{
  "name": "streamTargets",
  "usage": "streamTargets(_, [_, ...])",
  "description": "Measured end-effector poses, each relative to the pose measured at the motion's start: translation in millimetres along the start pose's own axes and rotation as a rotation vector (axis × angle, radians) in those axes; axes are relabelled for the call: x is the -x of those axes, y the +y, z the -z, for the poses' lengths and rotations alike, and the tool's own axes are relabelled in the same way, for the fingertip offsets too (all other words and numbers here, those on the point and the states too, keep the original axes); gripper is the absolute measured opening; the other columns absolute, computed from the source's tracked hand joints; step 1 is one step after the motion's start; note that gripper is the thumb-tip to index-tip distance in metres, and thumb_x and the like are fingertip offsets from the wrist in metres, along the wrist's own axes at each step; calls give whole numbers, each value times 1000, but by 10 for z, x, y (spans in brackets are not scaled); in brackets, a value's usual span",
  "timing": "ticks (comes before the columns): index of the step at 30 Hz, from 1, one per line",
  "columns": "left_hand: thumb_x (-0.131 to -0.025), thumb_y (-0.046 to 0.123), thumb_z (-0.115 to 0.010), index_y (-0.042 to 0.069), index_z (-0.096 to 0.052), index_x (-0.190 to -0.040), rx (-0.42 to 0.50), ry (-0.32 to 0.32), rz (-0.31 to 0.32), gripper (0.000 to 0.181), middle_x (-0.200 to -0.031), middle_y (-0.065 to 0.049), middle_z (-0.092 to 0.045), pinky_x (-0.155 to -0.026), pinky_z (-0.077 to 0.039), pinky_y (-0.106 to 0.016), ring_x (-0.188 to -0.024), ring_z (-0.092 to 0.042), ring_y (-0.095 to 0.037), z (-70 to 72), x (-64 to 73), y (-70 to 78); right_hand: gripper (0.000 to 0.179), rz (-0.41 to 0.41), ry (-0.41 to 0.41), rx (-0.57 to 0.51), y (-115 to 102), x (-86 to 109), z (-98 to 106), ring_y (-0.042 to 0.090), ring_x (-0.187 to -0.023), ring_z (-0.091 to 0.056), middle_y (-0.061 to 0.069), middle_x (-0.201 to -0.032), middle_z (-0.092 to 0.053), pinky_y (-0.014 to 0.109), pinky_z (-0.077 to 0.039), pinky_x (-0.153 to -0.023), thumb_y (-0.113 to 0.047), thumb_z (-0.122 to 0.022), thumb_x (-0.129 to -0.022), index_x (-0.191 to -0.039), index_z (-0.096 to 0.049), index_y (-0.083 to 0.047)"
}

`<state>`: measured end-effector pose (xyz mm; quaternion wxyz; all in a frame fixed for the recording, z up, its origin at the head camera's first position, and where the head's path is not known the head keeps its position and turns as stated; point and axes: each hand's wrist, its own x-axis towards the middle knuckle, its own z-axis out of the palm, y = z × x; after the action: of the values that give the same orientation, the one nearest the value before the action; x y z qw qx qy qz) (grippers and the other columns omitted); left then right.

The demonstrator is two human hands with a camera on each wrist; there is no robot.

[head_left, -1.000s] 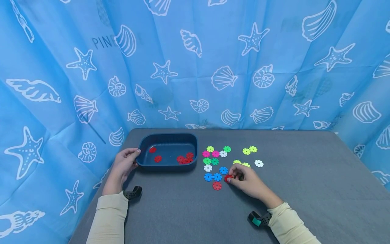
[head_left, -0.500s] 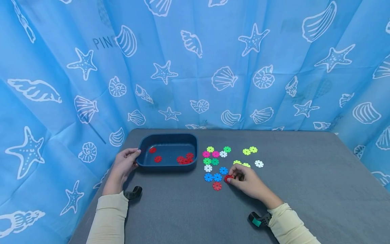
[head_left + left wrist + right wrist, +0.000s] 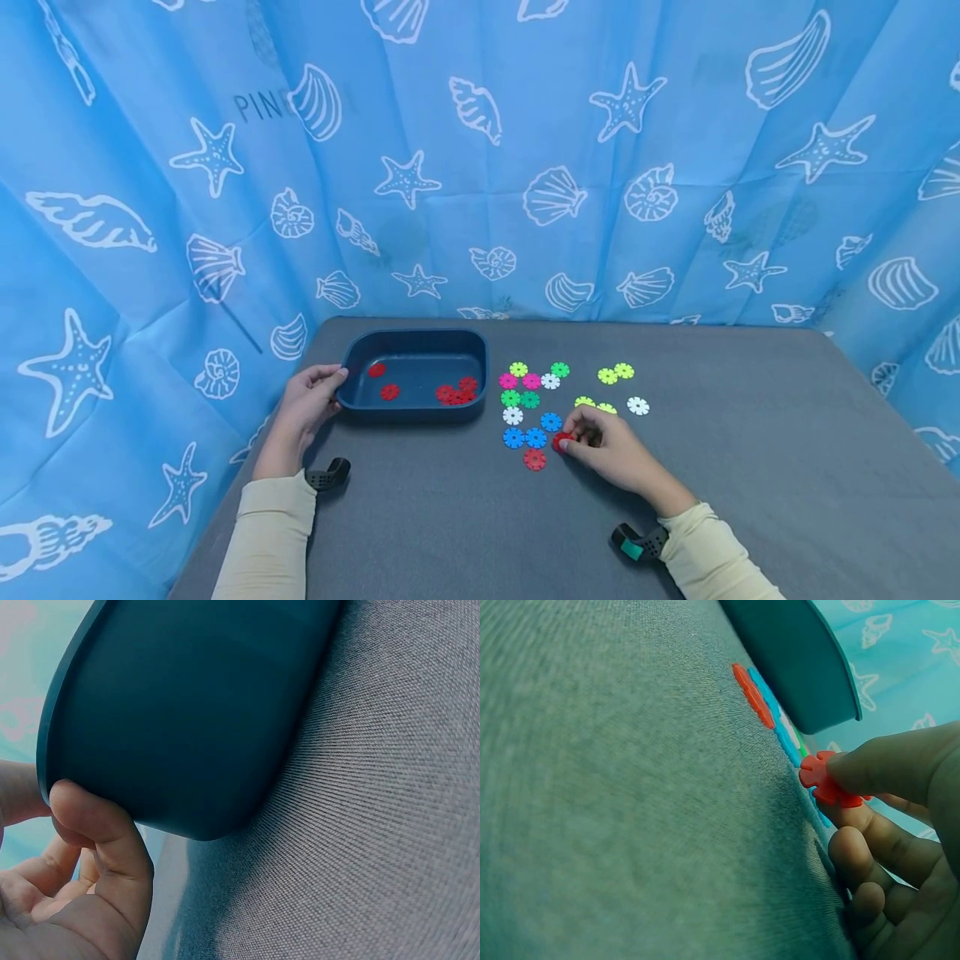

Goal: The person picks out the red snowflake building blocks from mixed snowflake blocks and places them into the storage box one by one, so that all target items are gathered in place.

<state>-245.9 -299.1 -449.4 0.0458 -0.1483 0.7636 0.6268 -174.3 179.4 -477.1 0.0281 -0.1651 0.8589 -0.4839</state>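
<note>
My left hand (image 3: 306, 408) holds the left end of a dark blue plastic bin (image 3: 412, 413); in the left wrist view the thumb (image 3: 94, 817) presses the outer wall near the rim. Several red snowflake discs (image 3: 390, 392) lie inside the bin. Between thumb and fingers, my right hand (image 3: 611, 446) pinches a red snowflake disc (image 3: 819, 780), close over the table. Left of that hand another red disc (image 3: 535, 459) lies flat below two blue discs (image 3: 513, 437). A third blue disc (image 3: 551, 422) sits just above the pinched one.
Pink (image 3: 508, 381), green (image 3: 510, 398), white (image 3: 512, 416) and yellow (image 3: 518, 368) discs lie in loose rows right of the bin. More yellow discs (image 3: 607, 376) and a white disc (image 3: 638, 406) are farther right. A blue shell-patterned curtain (image 3: 450, 208) hangs behind the grey table (image 3: 420, 517).
The whole scene sits very slightly lower in the head view. Both hands keep their places and their holds on the bin and the red disc.
</note>
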Motion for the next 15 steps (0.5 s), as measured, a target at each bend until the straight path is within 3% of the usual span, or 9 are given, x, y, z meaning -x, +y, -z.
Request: streamTargets(15, [-107, 42, -64, 7, -54, -148, -5, 6, 4, 54, -119, -6, -58, -77, -56, -21, -91, -57, -11, -8, 12, 12, 12, 22, 1, -26, -48, -12, 38, 13, -70, -58, 4, -85, -62, 27, -51, -61, -4, -76, -96, -102, -66, -8])
